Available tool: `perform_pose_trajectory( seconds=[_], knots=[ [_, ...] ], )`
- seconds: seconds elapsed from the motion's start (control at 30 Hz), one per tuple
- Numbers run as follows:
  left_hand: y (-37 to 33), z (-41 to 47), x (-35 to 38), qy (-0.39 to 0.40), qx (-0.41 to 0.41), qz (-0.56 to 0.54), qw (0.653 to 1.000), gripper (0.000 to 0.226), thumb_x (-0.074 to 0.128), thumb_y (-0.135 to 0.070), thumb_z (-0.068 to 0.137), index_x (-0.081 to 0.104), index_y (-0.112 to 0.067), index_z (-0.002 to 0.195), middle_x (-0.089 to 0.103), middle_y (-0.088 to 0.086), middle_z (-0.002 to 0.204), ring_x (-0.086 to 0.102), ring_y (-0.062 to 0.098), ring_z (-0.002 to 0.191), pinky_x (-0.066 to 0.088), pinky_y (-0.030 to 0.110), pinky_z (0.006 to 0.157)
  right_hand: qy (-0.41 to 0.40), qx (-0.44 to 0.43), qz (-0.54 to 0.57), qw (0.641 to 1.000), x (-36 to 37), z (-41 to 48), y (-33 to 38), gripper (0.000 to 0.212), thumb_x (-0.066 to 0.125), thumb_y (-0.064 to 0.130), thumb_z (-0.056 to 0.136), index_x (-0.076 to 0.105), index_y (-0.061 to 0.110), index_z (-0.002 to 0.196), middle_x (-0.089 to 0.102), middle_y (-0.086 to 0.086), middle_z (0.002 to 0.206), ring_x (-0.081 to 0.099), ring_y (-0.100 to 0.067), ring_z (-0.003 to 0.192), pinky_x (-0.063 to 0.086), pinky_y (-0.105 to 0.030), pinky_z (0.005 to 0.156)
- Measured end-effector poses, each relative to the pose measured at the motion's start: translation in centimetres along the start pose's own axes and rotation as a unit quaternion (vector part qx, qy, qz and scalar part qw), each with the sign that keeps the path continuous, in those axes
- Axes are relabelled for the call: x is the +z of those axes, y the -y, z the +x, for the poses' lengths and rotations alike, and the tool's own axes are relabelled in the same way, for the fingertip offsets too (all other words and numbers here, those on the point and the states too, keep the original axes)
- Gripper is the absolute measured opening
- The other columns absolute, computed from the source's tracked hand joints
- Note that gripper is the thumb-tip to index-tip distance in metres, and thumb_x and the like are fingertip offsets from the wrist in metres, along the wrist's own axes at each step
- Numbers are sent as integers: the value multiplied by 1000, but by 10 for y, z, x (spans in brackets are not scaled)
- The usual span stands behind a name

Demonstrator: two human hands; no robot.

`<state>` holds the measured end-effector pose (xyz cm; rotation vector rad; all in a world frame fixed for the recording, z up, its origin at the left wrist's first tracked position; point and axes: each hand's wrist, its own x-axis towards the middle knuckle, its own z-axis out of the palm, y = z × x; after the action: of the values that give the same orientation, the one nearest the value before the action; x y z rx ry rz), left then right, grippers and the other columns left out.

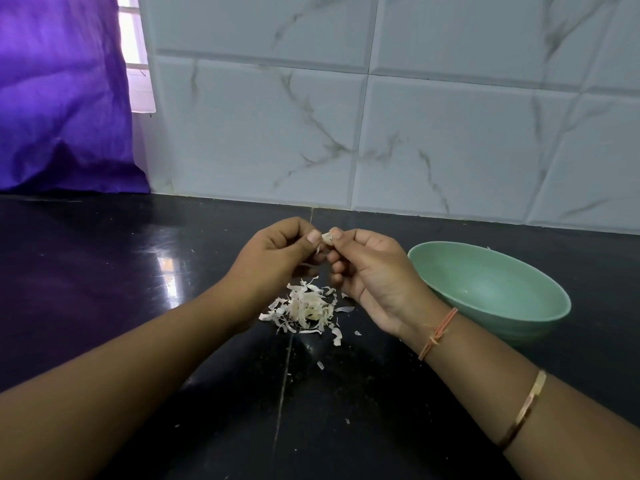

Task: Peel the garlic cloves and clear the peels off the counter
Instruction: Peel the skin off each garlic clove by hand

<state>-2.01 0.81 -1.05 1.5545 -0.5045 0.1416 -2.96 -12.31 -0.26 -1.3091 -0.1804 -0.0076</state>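
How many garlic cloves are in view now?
1: a garlic clove pinched between left hand and right hand, above the peel pile. More may be hidden in that pile.

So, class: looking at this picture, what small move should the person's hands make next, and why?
Probably pull the loose skin off the garlic clove and let it drop with the peels. The left hand and right hand both pinch the clove near that heap, and a strip of skin hangs by the left fingers.

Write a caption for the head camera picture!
Peeling time: left hand and right hand pinch a garlic clove over a peel pile, beside a green bowl.
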Motion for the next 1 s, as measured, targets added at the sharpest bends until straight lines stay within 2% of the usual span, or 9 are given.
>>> perform_pose_trajectory(
  seconds=[0.2,0.33,0.47,0.57,0.63,0.73,0.83,1.0],
  knots=[
    [-2,3,-1,-32,-106,-124,986,25,46,-8,95,56,-10,72,59,-1,59,58,6,56,52,18,59,28,-77,-68,994,2,-4,-2,7,62,4,85,61,6,78,62,-2,62,54,-6,53,51,-20,56],
    [0,4,-1,-63,-116,-105,986,24,48,-12,94,56,-9,71,57,3,62,57,13,62,52,23,64,22,-120,-101,987,3,-4,-4,12,63,-4,83,62,8,78,62,-1,64,58,-5,56,53,-19,58],
    [1,4,1,-110,-103,-79,985,18,57,-13,89,56,-12,70,54,-1,60,50,7,56,48,17,53,3,-133,-118,984,-2,-2,-3,15,63,-5,82,63,9,80,62,2,66,58,-7,58,54,-21,62],
    [2,3,-2,-117,-88,-86,986,9,64,-6,82,59,-14,81,61,-2,62,56,6,57,49,16,53,1,-134,-120,984,-3,-2,-3,15,62,-6,83,64,9,82,61,-1,69,57,-7,61,53,-19,59],
    [3,3,-3,-114,-84,-91,986,16,62,0,83,60,-15,88,65,-2,63,59,6,59,51,16,54,1,-136,-123,983,-4,-2,-2,16,62,-5,83,63,11,83,62,-2,73,58,-7,62,52,-18,58],
    [2,3,-2,-91,-84,-86,989,17,56,5,85,65,-10,85,66,5,74,59,10,67,53,16,61,-11,-143,-134,981,-4,-2,-2,19,63,-4,82,62,13,89,64,-4,78,59,-8,61,51,-18,56],
    [2,2,0,-72,-89,-82,990,11,57,-1,85,68,-5,83,66,9,76,59,12,68,53,17,65,-29,-155,-145,977,-5,0,-3,20,65,-2,82,59,14,91,65,-5,80,61,-10,65,52,-20,60],
    [2,1,0,-50,-97,-99,989,8,65,-11,78,68,-4,79,66,8,70,61,8,60,54,15,61,-32,-183,-165,969,-7,2,-4,23,66,-3,81,57,17,88,65,-2,80,60,-7,68,52,-20,66]
  ],
)
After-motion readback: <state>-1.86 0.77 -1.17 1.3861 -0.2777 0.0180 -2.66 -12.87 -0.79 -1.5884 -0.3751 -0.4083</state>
